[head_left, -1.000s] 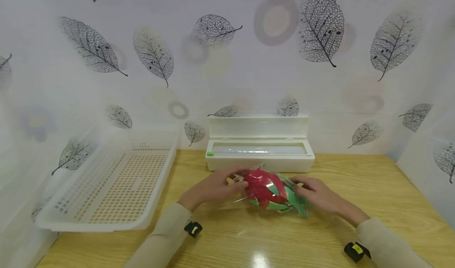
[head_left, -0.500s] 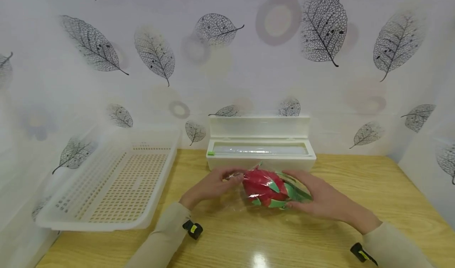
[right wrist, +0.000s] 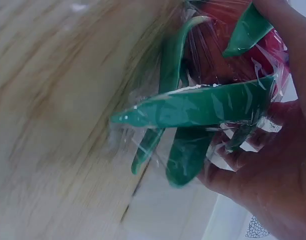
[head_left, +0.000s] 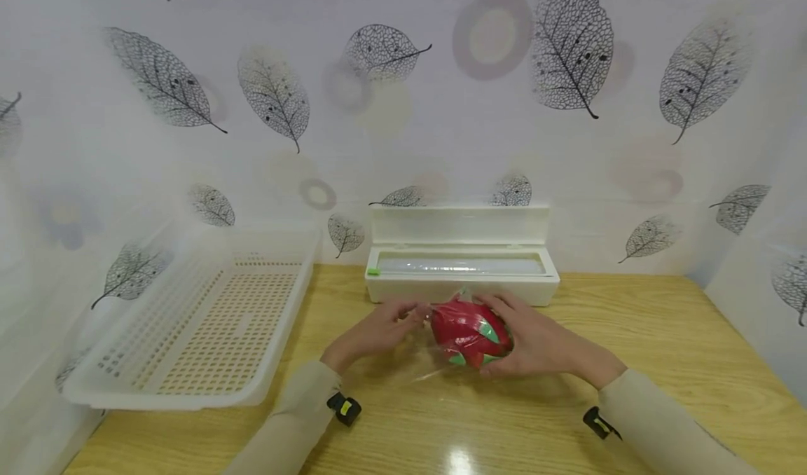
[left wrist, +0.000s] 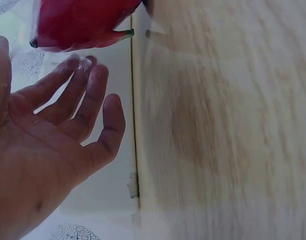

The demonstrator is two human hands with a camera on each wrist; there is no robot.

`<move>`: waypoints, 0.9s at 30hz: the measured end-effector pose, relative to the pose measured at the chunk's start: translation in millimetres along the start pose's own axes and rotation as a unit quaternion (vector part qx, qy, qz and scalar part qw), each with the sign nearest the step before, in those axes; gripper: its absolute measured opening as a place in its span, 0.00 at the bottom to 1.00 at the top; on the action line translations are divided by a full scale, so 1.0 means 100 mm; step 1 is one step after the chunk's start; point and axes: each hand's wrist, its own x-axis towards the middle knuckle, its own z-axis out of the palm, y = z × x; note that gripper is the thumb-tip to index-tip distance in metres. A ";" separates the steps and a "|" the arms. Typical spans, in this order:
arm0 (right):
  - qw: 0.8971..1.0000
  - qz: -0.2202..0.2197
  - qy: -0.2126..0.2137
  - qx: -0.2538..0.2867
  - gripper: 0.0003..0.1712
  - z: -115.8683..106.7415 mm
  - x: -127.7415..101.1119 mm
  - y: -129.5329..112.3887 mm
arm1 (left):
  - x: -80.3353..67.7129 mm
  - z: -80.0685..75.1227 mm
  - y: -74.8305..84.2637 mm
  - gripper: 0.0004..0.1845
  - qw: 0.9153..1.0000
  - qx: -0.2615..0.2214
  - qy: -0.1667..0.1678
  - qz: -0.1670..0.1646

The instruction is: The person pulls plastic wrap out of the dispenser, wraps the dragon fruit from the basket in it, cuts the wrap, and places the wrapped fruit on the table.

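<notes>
A red dragon fruit [head_left: 465, 326] with green leafy scales is wrapped in clear cling film, close over the wooden table. My right hand [head_left: 536, 338] grips its right end, thumb on the near side and fingers over the far side. In the right wrist view, long green scales [right wrist: 193, 107] stick out under the crinkled film. My left hand [head_left: 384, 331] is at the fruit's left end, where loose film trails. The left wrist view shows its fingers [left wrist: 95, 85] loosely bent, thumb apart from them, a bit of film at the fingertips just below the fruit [left wrist: 83, 22].
Behind the hands stands a white cling film box [head_left: 463, 289], lid raised, a film roll [head_left: 460, 265] inside and a green slider [head_left: 373, 272] at its left. A white perforated plastic basket [head_left: 277, 363] sits at the left. A leaf-patterned sheet [head_left: 403, 132] hangs behind the table [head_left: 403, 426].
My right hand has moved from the fruit's right tip leftward over its body, covering the green scales. My left hand has stayed near the left end, and its thumb has come off the fruit.
</notes>
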 end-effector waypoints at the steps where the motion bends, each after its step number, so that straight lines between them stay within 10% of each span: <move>1: 1.000 -0.002 -0.003 0.003 0.64 0.00 0.02 0.00 | -0.01 -0.01 0.00 0.29 1.000 0.002 0.010 -0.007; 9: 1.000 0.012 -0.020 0.015 0.58 -0.02 0.04 0.00 | -0.17 -0.23 0.19 0.25 0.988 0.030 0.127 -0.083; 18: 0.999 0.029 -0.035 0.021 0.60 -0.05 0.07 -0.01 | -0.65 -0.29 0.54 0.37 0.955 -0.055 -0.074 -0.282; 27: 0.995 0.078 -0.023 0.064 0.60 -0.14 0.09 -0.05 | -0.67 -0.08 0.37 0.42 0.943 -0.209 -0.068 -0.249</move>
